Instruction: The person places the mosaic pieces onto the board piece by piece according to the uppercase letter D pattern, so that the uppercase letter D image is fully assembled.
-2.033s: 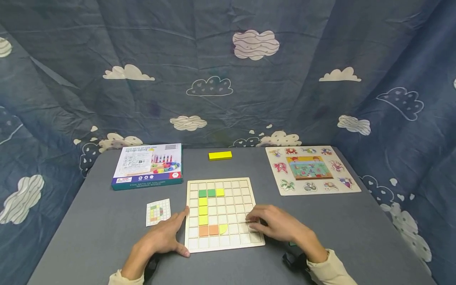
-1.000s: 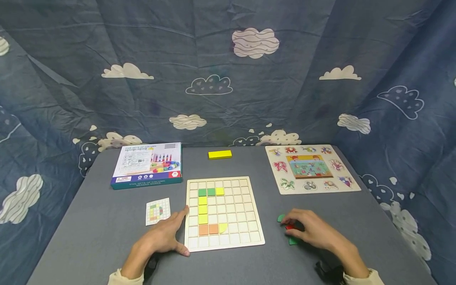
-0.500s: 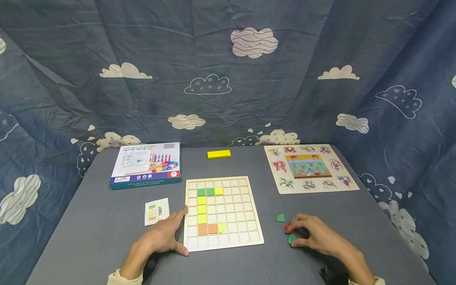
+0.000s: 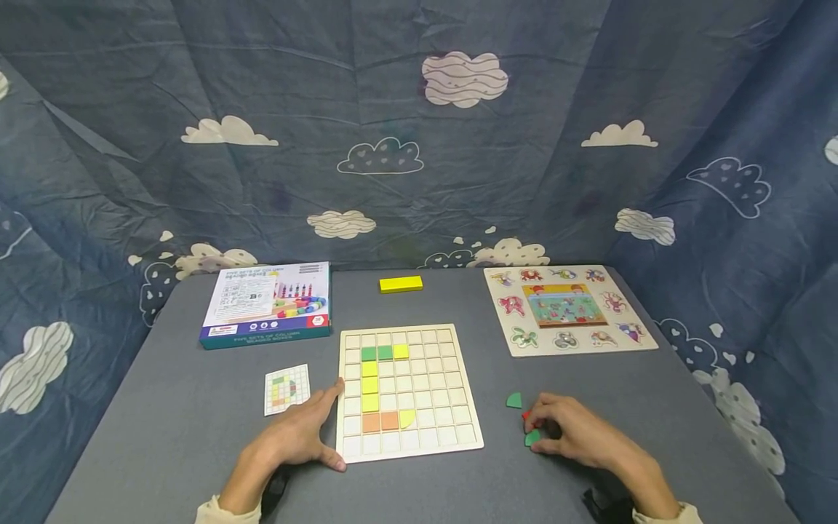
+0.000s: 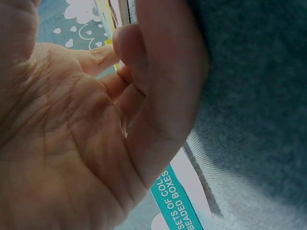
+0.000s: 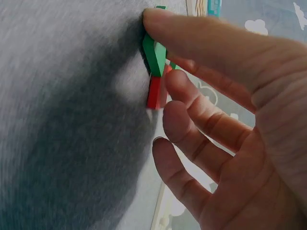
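A wooden grid board (image 4: 432,440) lies mid-table, with green, yellow and orange square tiles and a yellow quarter-round tile (image 4: 406,418) in its cells. My left hand (image 4: 294,433) rests at the board's left edge, thumb and fingers spread against it. Right of the board, my right hand (image 4: 576,433) has its thumb and index finger at a green quarter-round tile (image 4: 532,438), pinching it at the table surface. A red tile (image 6: 154,92) lies against that one, partly hidden by the fingers. Another green quarter-round tile (image 4: 513,400) lies apart, just beyond the hand.
A small pattern card (image 4: 286,389) lies left of the board. Behind stand a boxed set (image 4: 265,306) at the left, a yellow bar (image 4: 401,284) in the middle and a sea-animal puzzle board (image 4: 628,302) at the right. A patterned curtain hangs at the table's back.
My right hand has left the board's right side and gone right to the loose tiles, then closed in on the nearer green one. My left hand has stayed at the board's edge.
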Tool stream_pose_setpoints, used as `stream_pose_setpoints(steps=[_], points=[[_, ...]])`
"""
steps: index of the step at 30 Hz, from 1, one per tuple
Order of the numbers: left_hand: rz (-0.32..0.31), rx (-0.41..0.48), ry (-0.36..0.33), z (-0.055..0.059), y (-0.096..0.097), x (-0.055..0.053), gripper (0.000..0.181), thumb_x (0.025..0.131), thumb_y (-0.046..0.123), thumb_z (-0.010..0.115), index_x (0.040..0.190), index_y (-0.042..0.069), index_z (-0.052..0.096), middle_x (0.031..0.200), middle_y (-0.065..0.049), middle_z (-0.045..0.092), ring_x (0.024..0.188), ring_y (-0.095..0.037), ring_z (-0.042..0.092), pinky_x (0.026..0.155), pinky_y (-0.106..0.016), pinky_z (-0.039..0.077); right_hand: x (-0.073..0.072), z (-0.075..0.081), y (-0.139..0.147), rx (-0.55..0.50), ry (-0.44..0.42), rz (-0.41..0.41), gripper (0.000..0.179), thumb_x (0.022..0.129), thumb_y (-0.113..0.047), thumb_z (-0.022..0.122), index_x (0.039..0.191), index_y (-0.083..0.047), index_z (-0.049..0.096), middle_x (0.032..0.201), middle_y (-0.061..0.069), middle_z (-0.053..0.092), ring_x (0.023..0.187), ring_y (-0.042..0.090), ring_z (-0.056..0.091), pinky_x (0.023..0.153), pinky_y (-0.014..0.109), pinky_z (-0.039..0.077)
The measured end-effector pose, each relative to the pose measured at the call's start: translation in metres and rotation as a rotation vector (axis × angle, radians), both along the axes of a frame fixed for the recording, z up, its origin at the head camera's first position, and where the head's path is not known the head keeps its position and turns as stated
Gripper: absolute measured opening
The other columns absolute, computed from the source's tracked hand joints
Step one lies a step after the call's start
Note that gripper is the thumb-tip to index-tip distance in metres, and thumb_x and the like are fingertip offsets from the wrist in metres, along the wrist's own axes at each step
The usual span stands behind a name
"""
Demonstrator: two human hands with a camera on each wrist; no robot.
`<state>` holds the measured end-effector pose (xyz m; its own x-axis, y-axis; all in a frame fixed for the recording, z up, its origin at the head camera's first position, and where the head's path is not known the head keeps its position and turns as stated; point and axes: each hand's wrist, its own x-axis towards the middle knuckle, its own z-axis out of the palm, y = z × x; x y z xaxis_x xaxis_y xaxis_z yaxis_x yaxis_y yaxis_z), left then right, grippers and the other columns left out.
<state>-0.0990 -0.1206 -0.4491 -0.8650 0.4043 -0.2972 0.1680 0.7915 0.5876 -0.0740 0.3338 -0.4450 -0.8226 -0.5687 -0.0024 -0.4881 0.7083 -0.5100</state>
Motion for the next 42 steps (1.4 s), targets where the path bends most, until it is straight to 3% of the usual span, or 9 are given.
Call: stream_pose_setpoints(steps=[8,16,23,31,38,42], points=[[-0.005,0.004,0.007,0.000,-0.001,-0.001,0.130,0.053,0.037,0.097,0.157,0.003,0.027,0.149,-0.028,0.042,0.126,-0.047,0.053,0.101,-0.061,0.042,-0.005,0.003,-0.018,0.082,0.002,-0.035,0.014,0.081,-0.025,0.083,0.088,-0.025,0.070,0.091,-0.014,0.059,0.076,0.000,0.050,0.067,0.023,0.043],[-0.005,0.011,-0.003,-0.002,-0.001,-0.001,0.131,0.053,0.036,0.098,0.157,0.002,0.026,0.152,-0.026,0.041,0.131,-0.045,0.049,0.104,-0.060,0.040,-0.020,0.009,-0.037,0.010,0.033,0.024,0.010,0.092,-0.021,0.074,0.101,-0.018,0.075,0.087,-0.013,0.067,0.072,-0.001,0.054,0.064,0.022,0.045],[-0.003,0.002,0.006,-0.001,-0.001,0.000,0.131,0.053,0.038,0.097,0.157,0.002,0.026,0.150,-0.026,0.043,0.127,-0.045,0.052,0.101,-0.060,0.042,-0.035,0.008,-0.054,-0.022,0.031,0.039,0.019,0.099,-0.018,0.064,0.114,-0.011,0.073,0.096,-0.007,0.073,0.083,0.000,0.063,0.075,0.032,0.055],[0.000,-0.006,0.004,-0.001,0.000,0.000,0.131,0.052,0.038,0.098,0.157,0.003,0.028,0.147,-0.026,0.046,0.125,-0.044,0.054,0.101,-0.060,0.043,-0.049,0.006,-0.066,-0.015,0.112,0.045,0.021,0.099,-0.016,0.063,0.116,-0.010,0.073,0.102,-0.003,0.074,0.088,0.001,0.063,0.079,0.033,0.054],[-0.003,0.002,0.007,-0.003,-0.001,0.000,0.130,0.053,0.038,0.097,0.157,0.003,0.027,0.146,-0.026,0.046,0.124,-0.043,0.055,0.101,-0.059,0.043,-0.058,0.007,-0.080,-0.035,0.079,0.032,0.019,0.099,-0.012,0.061,0.115,-0.007,0.071,0.106,0.002,0.075,0.094,0.009,0.069,0.083,0.036,0.055],[-0.005,0.009,0.011,-0.003,-0.001,0.000,0.130,0.053,0.038,0.097,0.157,0.003,0.027,0.147,-0.026,0.045,0.125,-0.044,0.054,0.101,-0.059,0.043,-0.062,0.009,-0.088,-0.047,0.063,0.048,0.022,0.098,-0.010,0.063,0.120,-0.009,0.069,0.101,0.000,0.075,0.090,0.007,0.068,0.081,0.033,0.055]])
